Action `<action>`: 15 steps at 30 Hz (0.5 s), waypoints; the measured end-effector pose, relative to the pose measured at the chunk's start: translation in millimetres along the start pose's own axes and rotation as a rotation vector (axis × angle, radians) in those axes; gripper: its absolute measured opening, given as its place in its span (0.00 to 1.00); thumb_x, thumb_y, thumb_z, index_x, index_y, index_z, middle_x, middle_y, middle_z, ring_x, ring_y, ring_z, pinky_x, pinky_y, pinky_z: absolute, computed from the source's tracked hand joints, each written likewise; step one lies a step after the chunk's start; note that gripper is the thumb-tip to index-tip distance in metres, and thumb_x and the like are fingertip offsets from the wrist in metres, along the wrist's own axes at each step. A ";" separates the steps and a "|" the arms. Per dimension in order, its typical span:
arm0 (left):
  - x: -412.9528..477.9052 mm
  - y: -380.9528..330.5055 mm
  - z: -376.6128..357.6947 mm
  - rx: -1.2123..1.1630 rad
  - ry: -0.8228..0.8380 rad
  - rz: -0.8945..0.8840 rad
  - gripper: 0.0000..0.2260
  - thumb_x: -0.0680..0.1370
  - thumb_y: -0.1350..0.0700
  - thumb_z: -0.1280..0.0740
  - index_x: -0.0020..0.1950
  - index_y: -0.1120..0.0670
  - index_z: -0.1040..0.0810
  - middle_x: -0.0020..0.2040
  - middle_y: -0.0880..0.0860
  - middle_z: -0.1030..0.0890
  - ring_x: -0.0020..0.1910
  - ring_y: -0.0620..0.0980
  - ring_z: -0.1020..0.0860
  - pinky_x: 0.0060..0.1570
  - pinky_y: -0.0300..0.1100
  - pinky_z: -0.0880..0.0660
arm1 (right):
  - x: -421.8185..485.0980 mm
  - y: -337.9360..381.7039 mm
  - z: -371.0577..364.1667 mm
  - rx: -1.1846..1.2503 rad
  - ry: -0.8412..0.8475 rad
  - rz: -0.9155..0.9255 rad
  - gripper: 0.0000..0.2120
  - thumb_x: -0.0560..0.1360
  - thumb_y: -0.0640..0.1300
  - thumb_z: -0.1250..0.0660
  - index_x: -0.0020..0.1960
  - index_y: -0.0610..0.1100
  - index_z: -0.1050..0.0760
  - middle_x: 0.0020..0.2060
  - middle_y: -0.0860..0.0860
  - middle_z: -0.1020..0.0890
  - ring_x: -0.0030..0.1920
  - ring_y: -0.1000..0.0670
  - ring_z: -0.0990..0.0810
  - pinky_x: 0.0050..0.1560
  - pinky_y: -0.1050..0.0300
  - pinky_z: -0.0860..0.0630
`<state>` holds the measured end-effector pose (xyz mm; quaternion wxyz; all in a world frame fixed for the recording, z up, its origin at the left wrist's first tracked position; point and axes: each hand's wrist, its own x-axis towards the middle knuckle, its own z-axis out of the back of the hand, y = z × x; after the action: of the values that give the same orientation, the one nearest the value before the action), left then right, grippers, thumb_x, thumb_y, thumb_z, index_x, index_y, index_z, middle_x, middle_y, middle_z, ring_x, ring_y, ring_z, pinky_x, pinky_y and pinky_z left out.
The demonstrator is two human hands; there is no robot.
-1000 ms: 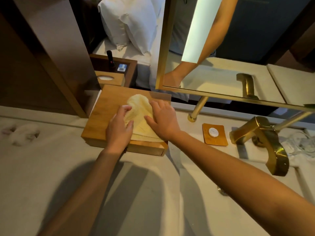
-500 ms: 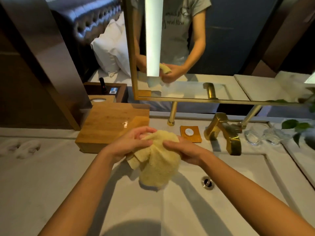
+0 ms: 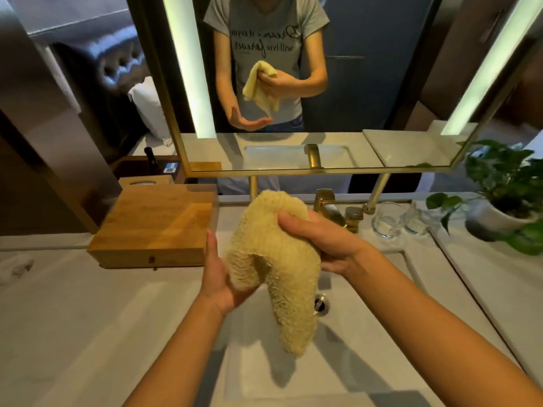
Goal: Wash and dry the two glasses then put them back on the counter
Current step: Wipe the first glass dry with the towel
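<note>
Pale stone worktop (image 3: pixel 73 304): 2 clear glasses (image 3: pixel 386 223) stand seemingly unwashed; right hand (image 3: pixel 329 245) grip clutches fluffy yellow towel (image 3: pixel 273 254), left hand (image 3: pixel 217 277) spread beneath.

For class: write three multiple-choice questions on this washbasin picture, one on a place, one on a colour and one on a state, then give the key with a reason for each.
1. Where do the glasses stand?
A. in the basin
B. on the counter, between the faucet and the potted plant
C. on the wooden box

2. What colour is the towel?
A. blue
B. pale yellow
C. red

3. What is the right hand doing?
A. gripping the towel
B. holding a glass
C. lying flat on the counter

Key:
1 B: both sit right of the faucet, beside the plant.
2 B: its looped cloth looks pale yellow.
3 A: its fingers curl round the towel's upper part.
</note>
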<state>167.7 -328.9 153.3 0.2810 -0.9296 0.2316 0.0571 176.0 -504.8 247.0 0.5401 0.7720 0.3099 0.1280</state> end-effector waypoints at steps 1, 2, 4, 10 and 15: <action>3.3 12.8 4.9 -0.031 -0.072 -0.034 0.33 0.57 0.32 0.25 0.51 0.54 0.14 0.61 0.62 0.20 0.56 0.62 0.20 0.54 0.62 0.23 | -2.9 0.6 3.9 -0.029 -0.054 -0.011 0.19 0.64 0.49 0.26 0.54 0.47 0.22 0.45 0.50 0.15 0.46 0.52 0.15 0.46 0.59 0.19; 4.7 23.7 4.4 -0.060 -0.136 -0.074 0.31 0.63 0.30 0.31 0.52 0.53 0.14 0.64 0.61 0.22 0.60 0.62 0.22 0.55 0.62 0.24 | -5.6 0.3 9.1 -0.075 -0.112 -0.029 0.15 0.68 0.48 0.29 0.55 0.48 0.24 0.46 0.51 0.15 0.46 0.53 0.16 0.46 0.60 0.19; 5.5 43.1 -0.7 -0.090 -0.271 -0.148 0.27 0.71 0.30 0.40 0.47 0.50 0.13 0.60 0.59 0.20 0.59 0.60 0.22 0.49 0.56 0.22 | -11.7 -4.5 23.8 -0.156 -0.208 -0.071 0.13 0.74 0.46 0.33 0.58 0.48 0.25 0.51 0.51 0.17 0.51 0.52 0.17 0.52 0.58 0.21; 3.0 95.9 -25.2 -0.133 -0.298 0.008 0.37 0.68 0.28 0.43 0.59 0.57 0.22 0.47 0.62 0.15 0.41 0.61 0.15 0.38 0.56 0.18 | -43.2 -33.3 77.6 -0.221 -0.418 -0.107 0.12 0.77 0.46 0.33 0.60 0.51 0.25 0.55 0.49 0.19 0.55 0.49 0.20 0.55 0.54 0.22; 9.9 134.1 -30.2 -0.177 -0.256 0.323 0.36 0.53 0.49 0.17 0.56 0.63 0.20 0.56 0.69 0.20 0.49 0.71 0.19 0.44 0.66 0.22 | -67.8 -57.4 116.8 -0.350 -0.502 -0.193 0.20 0.76 0.51 0.33 0.66 0.47 0.28 0.59 0.47 0.21 0.59 0.47 0.23 0.64 0.46 0.27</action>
<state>113.7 -448.0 109.7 0.2125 -0.8867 0.3338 0.2392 166.1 -621.8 159.1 0.7337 0.6419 0.2122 -0.0670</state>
